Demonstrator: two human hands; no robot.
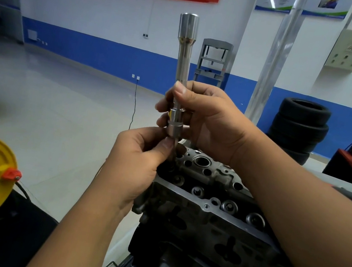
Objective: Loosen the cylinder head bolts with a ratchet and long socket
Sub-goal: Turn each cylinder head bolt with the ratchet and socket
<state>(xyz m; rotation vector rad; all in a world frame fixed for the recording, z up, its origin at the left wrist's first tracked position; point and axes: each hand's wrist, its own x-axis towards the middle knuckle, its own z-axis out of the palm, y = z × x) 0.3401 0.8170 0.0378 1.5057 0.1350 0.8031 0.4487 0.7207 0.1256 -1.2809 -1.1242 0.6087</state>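
Your right hand (199,116) grips the upright long socket (181,75) while your left hand (140,157) pinches its lower end above the cylinder head (217,201).

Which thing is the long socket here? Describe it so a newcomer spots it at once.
Start at the grey cylinder head in the lower middle. Just above its far end, the right hand grips a shiny steel bar held upright while the left hand pinches its lower end. That bar is the long socket: the only polished tool, slim with a wider cup on top.
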